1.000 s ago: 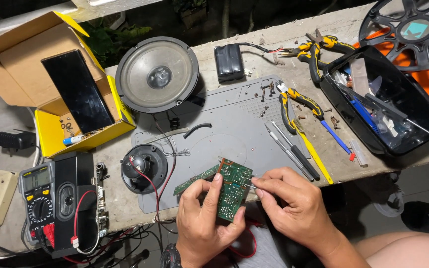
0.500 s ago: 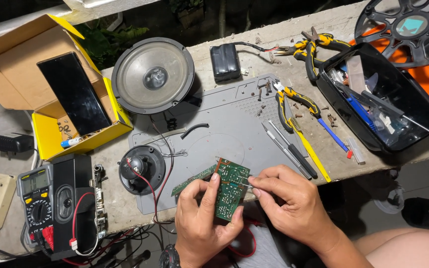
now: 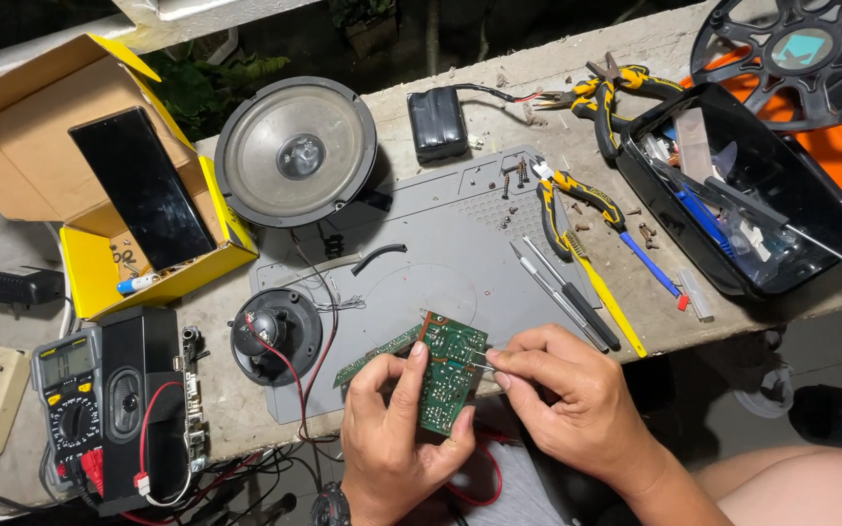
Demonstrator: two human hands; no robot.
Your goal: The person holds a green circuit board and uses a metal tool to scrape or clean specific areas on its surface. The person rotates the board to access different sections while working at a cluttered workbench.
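My left hand [image 3: 397, 433] grips a small green circuit board [image 3: 448, 375] by its lower edge, holding it upright over the near edge of a grey work mat [image 3: 440, 244]. My right hand [image 3: 572, 394] pinches a thin metal tool [image 3: 478, 362] whose tip touches the board's face. A second narrow green board [image 3: 372, 353] juts out to the left behind the first. Red wires [image 3: 294, 375] run from the boards towards a small black speaker [image 3: 275, 334] lying left of my hands.
A large grey speaker cone [image 3: 294, 153], a black battery pack [image 3: 438, 124] and yellow-handled pliers [image 3: 577, 195] lie on the bench. Screwdrivers [image 3: 567, 292] sit beside the mat, with a black tool tray [image 3: 743, 185] at right. A yellow box [image 3: 99, 185], multimeter [image 3: 70, 409] and black speaker case [image 3: 143, 409] stand left.
Both hands stay on the board with only slight shifts. The view has drifted a little; nothing was picked up or let go.
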